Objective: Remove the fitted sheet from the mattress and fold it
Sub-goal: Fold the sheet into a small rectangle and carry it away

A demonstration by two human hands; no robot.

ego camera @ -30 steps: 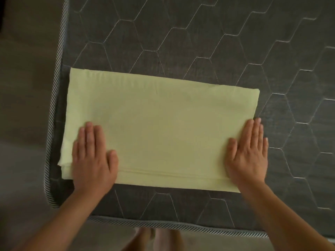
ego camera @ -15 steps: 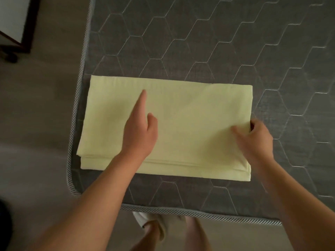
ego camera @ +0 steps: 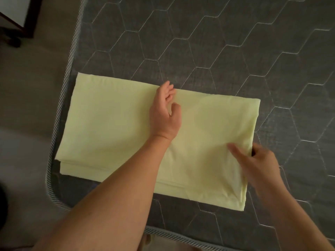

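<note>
Fitted sheet (ego camera: 116, 127) lies folded on the mattress (ego camera: 235, 51); left hand (ego camera: 165, 113) rests mid-far edge, fingers loosely curled, right hand (ego camera: 259, 165) pinches its right edge.

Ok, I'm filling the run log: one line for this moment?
sheet folded, flat on mattress | left hand rests at centre, near far edge | right hand pinches right edge | next fold not yet made

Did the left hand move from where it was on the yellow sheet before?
Yes. The left hand went from the sheet's near left corner to the middle, fingers at its far edge. The right hand grips the right edge.
</note>
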